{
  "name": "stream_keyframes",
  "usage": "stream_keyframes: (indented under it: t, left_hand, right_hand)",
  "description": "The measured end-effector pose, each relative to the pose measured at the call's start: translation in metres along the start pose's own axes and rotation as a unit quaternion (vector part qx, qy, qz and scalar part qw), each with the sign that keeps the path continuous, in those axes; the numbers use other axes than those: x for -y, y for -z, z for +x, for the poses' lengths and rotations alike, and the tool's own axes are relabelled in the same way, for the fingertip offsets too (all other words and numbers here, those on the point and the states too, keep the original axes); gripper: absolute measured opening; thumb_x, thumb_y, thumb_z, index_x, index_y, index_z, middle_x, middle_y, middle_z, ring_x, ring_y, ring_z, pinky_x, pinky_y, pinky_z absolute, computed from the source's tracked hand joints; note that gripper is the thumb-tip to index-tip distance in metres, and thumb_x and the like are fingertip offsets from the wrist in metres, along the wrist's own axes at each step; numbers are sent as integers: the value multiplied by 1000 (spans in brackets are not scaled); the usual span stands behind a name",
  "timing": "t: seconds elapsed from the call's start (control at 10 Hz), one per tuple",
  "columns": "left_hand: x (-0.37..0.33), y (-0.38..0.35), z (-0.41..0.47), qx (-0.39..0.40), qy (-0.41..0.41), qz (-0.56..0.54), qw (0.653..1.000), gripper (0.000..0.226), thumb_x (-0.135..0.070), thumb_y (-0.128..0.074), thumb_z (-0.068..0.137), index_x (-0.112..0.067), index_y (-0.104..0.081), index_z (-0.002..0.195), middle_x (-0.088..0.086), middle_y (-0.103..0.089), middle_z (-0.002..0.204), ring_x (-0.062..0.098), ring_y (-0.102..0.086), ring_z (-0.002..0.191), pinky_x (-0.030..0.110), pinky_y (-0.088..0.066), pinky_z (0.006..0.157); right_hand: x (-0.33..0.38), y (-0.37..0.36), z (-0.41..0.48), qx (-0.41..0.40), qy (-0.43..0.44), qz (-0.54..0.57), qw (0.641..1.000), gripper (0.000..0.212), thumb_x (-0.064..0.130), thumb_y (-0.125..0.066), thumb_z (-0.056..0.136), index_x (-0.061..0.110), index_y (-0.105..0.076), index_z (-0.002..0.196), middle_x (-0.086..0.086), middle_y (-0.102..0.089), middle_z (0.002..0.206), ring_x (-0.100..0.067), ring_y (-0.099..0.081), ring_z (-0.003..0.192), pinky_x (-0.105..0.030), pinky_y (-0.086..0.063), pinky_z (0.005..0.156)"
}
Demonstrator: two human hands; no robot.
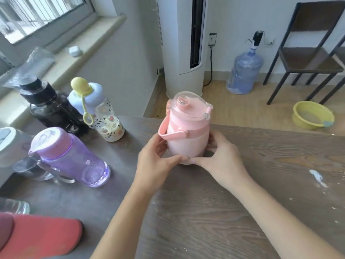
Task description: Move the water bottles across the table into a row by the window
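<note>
A pink bottle point(186, 135) with a clear lid and a side handle stands upright near the far edge of the wooden table point(242, 193). My left hand point(156, 163) and my right hand point(222, 157) wrap its lower body from both sides, thumbs meeting in front. On the window side to the left stand a black bottle point(48, 107), a patterned bottle point(104, 116) with a blue cap and yellow strap, and a purple bottle point(74, 157). A grey-lidded bottle point(7, 144) is cut off at the left edge.
A red object point(41, 236) and a clear glass point(16, 206) lie at the near left. Beyond the table stand a white tower appliance point(183, 45), a blue water jug point(244, 71), a yellow basin point(311, 114) and a dark chair point(308, 53).
</note>
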State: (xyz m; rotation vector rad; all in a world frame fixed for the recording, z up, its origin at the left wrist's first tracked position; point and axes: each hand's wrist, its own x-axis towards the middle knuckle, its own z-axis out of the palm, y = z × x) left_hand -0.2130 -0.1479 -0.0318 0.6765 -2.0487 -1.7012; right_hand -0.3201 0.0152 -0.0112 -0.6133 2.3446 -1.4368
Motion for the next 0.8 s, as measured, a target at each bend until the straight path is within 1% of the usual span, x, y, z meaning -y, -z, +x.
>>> stream_keyframes:
  t: [0.1,0.2,0.3,0.4,0.5,0.6,0.7,0.8]
  left_hand:
    - [8,37,13,-24,5,-5,1000,77,7,-96,69,-16,-70,137,-5,-80,134,10,-73,130,36,-57,112]
    - [16,61,22,-40,14,-27,999,80,4,-96,65,-11,-68,139,2,-79,137,15,-73,131,42,-57,113]
    - [22,71,29,-42,21,-48,998,79,1,-94,64,-10,-67,138,5,-78,138,17,-73,131,44,-57,113]
    - [30,71,32,-32,24,-58,997,74,11,-94,67,-13,-68,132,5,-79,135,15,-74,128,41,-58,112]
    - [37,66,30,-28,25,-68,997,73,18,-90,70,-17,-68,131,3,-78,134,15,-74,128,37,-59,110]
    - [41,63,30,-31,21,-90,995,75,10,-94,69,-15,-67,134,4,-78,136,17,-73,130,38,-58,111]
    - [42,62,32,-26,18,-100,995,73,-5,-94,68,-20,-67,134,-1,-78,137,16,-72,133,39,-56,113]
    - [42,57,22,-18,12,-108,994,68,10,-88,80,-27,-66,132,-20,-81,126,3,-72,129,32,-55,115]
  right_hand:
    - [19,-35,18,23,24,-6,999,86,39,-99,52,28,-57,127,20,-63,104,4,-63,92,5,-44,68]
    - [29,-61,32,33,35,-14,999,95,41,-99,53,24,-54,135,10,-67,122,-8,-65,109,-7,-47,80]
    - [30,-77,40,32,35,-20,999,95,40,-98,51,24,-55,135,4,-69,126,-14,-66,113,-26,-53,92]
    - [28,-82,40,30,25,-24,999,98,41,-98,49,24,-55,135,4,-69,127,-16,-66,113,-32,-54,97]
    - [24,-82,39,24,19,-32,999,98,41,-97,50,24,-54,136,3,-69,128,-17,-66,115,-36,-54,99]
    - [20,-81,40,29,16,-31,999,96,39,-97,53,25,-53,138,4,-68,131,-17,-65,119,-39,-53,103]
    - [21,-81,41,32,13,-36,999,97,38,-97,56,25,-51,140,5,-66,134,-16,-63,122,-40,-52,104]
    - [16,-82,39,31,4,-46,998,106,33,-95,61,22,-41,152,0,-59,146,-19,-56,133,-41,-46,112]
